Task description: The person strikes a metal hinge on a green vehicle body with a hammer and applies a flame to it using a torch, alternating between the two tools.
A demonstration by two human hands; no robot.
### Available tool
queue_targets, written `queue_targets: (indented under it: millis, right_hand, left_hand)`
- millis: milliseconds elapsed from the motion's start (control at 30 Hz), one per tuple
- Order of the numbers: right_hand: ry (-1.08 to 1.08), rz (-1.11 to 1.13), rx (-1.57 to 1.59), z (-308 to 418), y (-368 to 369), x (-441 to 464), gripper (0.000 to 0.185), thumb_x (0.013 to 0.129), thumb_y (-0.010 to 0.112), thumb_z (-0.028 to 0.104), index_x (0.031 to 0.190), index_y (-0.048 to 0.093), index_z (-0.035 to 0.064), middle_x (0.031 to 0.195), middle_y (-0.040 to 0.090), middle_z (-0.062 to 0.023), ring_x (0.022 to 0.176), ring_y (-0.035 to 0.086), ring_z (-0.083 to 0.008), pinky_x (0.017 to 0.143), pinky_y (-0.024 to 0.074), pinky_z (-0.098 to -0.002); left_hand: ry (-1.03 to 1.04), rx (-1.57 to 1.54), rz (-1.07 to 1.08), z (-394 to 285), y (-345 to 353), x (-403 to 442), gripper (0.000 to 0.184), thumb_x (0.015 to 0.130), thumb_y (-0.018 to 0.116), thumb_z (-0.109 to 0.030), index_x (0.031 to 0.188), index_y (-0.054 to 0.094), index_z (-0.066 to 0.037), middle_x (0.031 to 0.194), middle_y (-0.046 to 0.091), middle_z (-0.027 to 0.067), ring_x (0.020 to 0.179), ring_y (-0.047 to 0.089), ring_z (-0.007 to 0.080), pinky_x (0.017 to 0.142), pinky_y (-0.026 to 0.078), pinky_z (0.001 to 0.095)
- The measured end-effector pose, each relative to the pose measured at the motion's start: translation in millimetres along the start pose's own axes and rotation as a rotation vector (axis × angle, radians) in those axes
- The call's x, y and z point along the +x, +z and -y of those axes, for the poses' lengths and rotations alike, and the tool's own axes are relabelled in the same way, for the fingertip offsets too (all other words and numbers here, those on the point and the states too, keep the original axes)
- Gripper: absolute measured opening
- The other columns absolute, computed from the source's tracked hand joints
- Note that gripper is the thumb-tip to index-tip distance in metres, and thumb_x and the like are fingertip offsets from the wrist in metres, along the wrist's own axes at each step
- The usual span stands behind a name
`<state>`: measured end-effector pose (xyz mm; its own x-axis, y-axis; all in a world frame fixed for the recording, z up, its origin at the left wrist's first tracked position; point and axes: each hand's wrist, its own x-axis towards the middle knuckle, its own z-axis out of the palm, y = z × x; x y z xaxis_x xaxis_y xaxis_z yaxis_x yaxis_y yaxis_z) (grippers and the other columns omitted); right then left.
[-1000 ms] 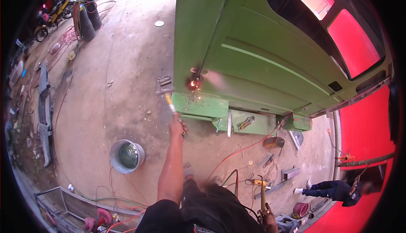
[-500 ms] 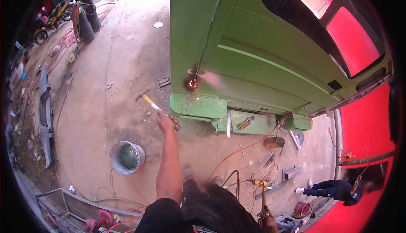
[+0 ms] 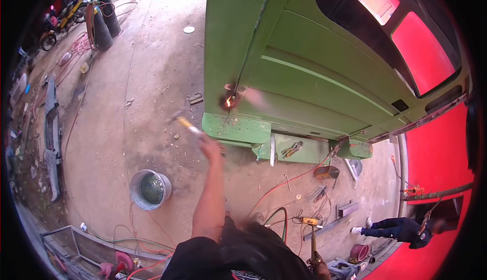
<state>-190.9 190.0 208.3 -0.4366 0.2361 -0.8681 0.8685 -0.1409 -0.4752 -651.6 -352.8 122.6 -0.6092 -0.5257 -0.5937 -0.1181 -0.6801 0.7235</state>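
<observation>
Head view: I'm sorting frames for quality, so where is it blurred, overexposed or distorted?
In the head view, the hammer and left hand look blurred; in the head view, the concrete floor washes out towards the top; the head view also shows strong fisheye curvature, with black corners.

Single head cam, worn by the person, looking forward and steeply down. Very wide fisheye; black rounded border at corners, straight edges bow. Wearer's dark clothing (image 3: 203,257) fills bottom centre, close to lens; left hand (image 3: 209,149) near mid-frame, right hand (image 3: 318,267) low at the bottom edge. Green vehicle body (image 3: 314,89) takes upper right, near, slanting across. Floor (image 3: 104,127) seen from above, bucket (image 3: 136,191) viewed into its mouth. Far right, the other person (image 3: 406,228) appears sideways, farther off, by red wall (image 3: 431,153).
</observation>
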Motion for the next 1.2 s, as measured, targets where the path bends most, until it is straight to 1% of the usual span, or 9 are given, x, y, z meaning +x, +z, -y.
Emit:
queue_targets:
  millis: [133,333,467,533,733,867,933,1133,1200]
  right_hand:
    - [-0.072,-0.046,-0.224,-15,-18,21,0.079,0.090,0.063,0.008,0.154,0.017,0.0036,0.082,0.062,-0.0057,0.059,0.056,-0.0140,0.052,0.0478,-0.0281]
    - [-0.011,-0.033,-0.063,9,4,-8,0.079,0.089,0.063,0.009,0.154,0.018,0.0029,0.084,0.061,-0.0062,0.063,0.057,-0.0141,0.054,0.0459,-0.0277]
    - [-0.088,0.029,-0.062,-47,-50,48,0.079,0.089,0.062,0.008,0.154,0.017,0.0028,0.085,0.061,-0.0056,0.069,0.057,-0.0134,0.057,0.0462,-0.0275]
    - [-0.055,0.021,-0.125,-27,-38,28,0.080,0.089,0.062,0.009,0.153,0.016,0.0003,0.086,0.061,-0.0056,0.071,0.058,-0.0135,0.059,0.0465,-0.0275]
    - [-0.070,0.054,-0.131,-18,-31,21,0.077,0.088,0.062,0.011,0.151,0.019,-0.0029,0.085,0.061,-0.0060,0.071,0.057,-0.0132,0.059,0.0462,-0.0274]
    - [-0.082,0.006,-0.152,-30,-40,27,0.069,0.090,0.062,0.012,0.147,0.025,-0.0021,0.084,0.062,-0.0071,0.069,0.057,-0.0123,0.056,0.0454,-0.0282]
    - [0.021,0.091,-0.137,-51,-86,62,0.065,0.091,0.060,0.011,0.146,0.026,-0.0013,0.082,0.062,-0.0072,0.067,0.057,-0.0128,0.056,0.0453,-0.0286]
    - [-0.079,0.053,-0.051,-34,-52,33,0.048,0.094,0.060,0.009,0.138,0.042,0.0027,0.075,0.061,-0.0064,0.062,0.056,-0.0142,0.055,0.0445,-0.0290]
    - [-0.061,0.048,0.044,-27,-47,34,0.046,0.093,0.061,0.008,0.137,0.045,0.0032,0.074,0.061,-0.0064,0.061,0.056,-0.0145,0.055,0.0443,-0.0291]
  left_hand:
    - [-0.230,0.443,0.413,-27,-12,-25,0.033,0.103,0.039,-0.041,0.117,0.048,-0.011,0.068,0.048,0.0041,0.045,0.047,0.0149,0.038,0.040,0.0325]
    - [-0.049,-0.301,-0.098,-57,-27,-19,0.033,0.103,0.041,-0.037,0.119,0.050,-0.009,0.064,0.046,0.0034,0.043,0.046,0.0145,0.038,0.040,0.0335]
    - [0.111,0.062,0.068,8,1,-14,0.033,0.103,0.040,-0.038,0.116,0.051,-0.009,0.063,0.045,0.0021,0.043,0.043,0.0140,0.039,0.040,0.0326]
    - [-0.310,0.328,0.443,-33,-9,-40,0.032,0.103,0.040,-0.036,0.116,0.052,-0.010,0.067,0.048,0.0023,0.043,0.044,0.0140,0.039,0.039,0.0316]
    - [-0.074,-0.242,-0.064,-33,-30,-10,0.037,0.103,0.042,-0.041,0.118,0.052,-0.008,0.062,0.047,0.0021,0.042,0.045,0.0139,0.037,0.039,0.0314]
    - [0.129,0.015,0.079,24,0,3,0.036,0.103,0.042,-0.042,0.112,0.052,-0.009,0.063,0.048,0.0020,0.041,0.044,0.0140,0.038,0.039,0.0309]
    - [-0.254,0.421,0.434,-37,-10,-35,0.033,0.103,0.041,-0.039,0.109,0.052,-0.008,0.064,0.048,0.0020,0.040,0.043,0.0150,0.037,0.039,0.0317]
    - [-0.058,-0.226,-0.072,-43,-21,-8,0.036,0.102,0.043,-0.040,0.107,0.053,-0.006,0.055,0.044,0.0018,0.038,0.043,0.0159,0.037,0.039,0.0341]
    - [-0.098,-0.030,0.089,3,-5,6,0.035,0.102,0.043,-0.041,0.108,0.053,-0.007,0.055,0.045,0.0021,0.038,0.043,0.0164,0.037,0.039,0.0338]
